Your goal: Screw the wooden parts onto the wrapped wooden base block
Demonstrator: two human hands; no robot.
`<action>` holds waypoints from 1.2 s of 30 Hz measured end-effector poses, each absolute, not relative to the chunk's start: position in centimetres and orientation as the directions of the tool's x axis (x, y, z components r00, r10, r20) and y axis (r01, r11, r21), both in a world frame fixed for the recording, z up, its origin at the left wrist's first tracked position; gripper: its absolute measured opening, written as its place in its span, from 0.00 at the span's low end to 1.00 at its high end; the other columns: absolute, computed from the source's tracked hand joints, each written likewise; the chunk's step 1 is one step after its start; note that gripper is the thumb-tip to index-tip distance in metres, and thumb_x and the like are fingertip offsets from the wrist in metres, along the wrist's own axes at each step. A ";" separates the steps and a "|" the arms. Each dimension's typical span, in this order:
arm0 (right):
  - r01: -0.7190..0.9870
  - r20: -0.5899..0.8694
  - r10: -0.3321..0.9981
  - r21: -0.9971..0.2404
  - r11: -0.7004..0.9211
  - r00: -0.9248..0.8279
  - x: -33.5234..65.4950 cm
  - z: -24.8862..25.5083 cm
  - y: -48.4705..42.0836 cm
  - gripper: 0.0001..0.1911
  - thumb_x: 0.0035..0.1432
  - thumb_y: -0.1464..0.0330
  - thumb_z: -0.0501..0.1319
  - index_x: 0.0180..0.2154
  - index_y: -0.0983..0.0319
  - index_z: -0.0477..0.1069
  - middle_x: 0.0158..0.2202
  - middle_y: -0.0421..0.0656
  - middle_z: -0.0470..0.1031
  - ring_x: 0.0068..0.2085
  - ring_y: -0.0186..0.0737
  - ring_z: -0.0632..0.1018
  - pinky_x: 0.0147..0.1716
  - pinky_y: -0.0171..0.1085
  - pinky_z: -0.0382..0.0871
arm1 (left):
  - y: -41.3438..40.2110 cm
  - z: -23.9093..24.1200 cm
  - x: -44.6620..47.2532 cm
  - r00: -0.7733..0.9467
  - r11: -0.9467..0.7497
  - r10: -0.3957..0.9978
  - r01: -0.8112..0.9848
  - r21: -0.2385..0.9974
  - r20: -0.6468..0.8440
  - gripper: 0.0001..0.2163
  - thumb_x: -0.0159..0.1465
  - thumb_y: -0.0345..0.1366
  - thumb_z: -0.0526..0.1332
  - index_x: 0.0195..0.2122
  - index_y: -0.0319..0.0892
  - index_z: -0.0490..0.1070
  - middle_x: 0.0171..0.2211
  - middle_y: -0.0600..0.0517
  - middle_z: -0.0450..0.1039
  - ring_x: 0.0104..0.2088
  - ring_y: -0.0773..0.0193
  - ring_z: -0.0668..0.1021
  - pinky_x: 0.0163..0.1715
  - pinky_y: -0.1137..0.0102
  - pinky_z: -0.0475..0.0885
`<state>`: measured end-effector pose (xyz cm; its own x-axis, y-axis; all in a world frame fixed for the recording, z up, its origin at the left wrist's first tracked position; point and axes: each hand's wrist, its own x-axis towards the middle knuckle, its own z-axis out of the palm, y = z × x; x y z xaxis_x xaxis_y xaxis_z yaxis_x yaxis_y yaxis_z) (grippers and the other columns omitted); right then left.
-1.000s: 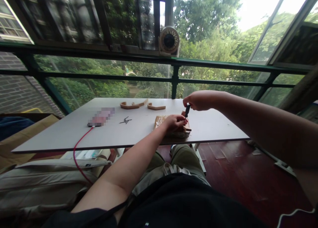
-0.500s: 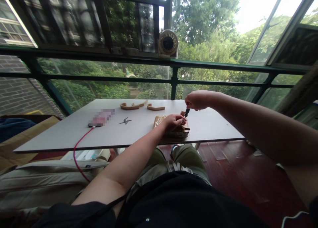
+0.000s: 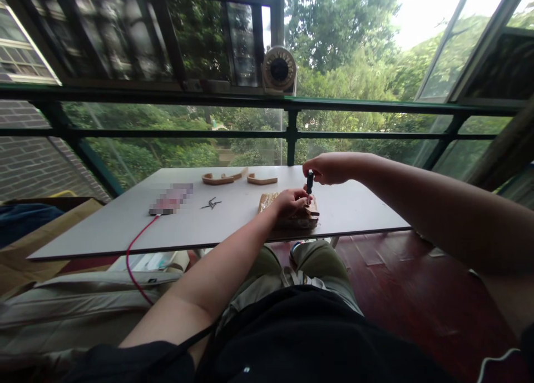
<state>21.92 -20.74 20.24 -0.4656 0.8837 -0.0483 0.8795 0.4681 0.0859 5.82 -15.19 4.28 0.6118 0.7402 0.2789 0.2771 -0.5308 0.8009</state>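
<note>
White table (image 3: pixel 183 224) beneath near-upright, downward-pointing screwdriver (image 3: pixel 310 182)

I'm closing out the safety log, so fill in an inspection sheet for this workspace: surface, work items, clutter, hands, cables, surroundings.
Surface: white tabletop, in use.
Work items: black-handled screwdriver, nearly upright over a small wooden piece on a rough-sided block.
Clutter: bent wooden pieces, dark screw-like pieces, pixelated object.
Hands: right hand grips the screwdriver; left hand is at the block, fingertips near the shaft.
Cables: red cable runs from the pixelated object over the near edge.
Surroundings: green railing, fan-like device.
</note>
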 end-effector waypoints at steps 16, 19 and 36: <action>0.855 -0.124 0.875 0.186 0.485 -0.469 21.8 20.4 -19.5 0.09 0.54 0.63 0.61 0.31 0.63 0.74 0.29 0.48 0.76 0.30 0.42 0.73 0.30 0.40 0.60 | -14.9 4.5 5.8 0.633 -0.551 0.719 0.271 0.789 0.285 0.14 0.59 0.40 0.57 0.41 0.37 0.74 0.28 0.51 0.75 0.23 0.69 0.72 0.23 0.75 0.66; 0.891 -0.200 0.890 0.121 0.437 -0.409 21.6 20.4 -19.2 0.12 0.56 0.61 0.59 0.30 0.63 0.74 0.25 0.47 0.76 0.26 0.40 0.73 0.29 0.39 0.62 | -15.1 4.6 5.8 0.626 -0.558 0.725 0.288 0.778 0.288 0.14 0.59 0.39 0.56 0.41 0.37 0.75 0.28 0.51 0.75 0.23 0.70 0.71 0.24 0.75 0.66; 0.943 -0.230 0.931 0.106 0.315 -0.285 22.1 19.4 -17.5 0.31 0.59 0.46 0.50 0.33 0.65 0.76 0.23 0.50 0.76 0.25 0.44 0.75 0.32 0.43 0.65 | -15.3 4.6 5.8 0.630 -0.615 0.693 0.263 0.744 0.350 0.15 0.59 0.44 0.60 0.40 0.39 0.76 0.36 0.49 0.78 0.34 0.65 0.76 0.37 0.72 0.69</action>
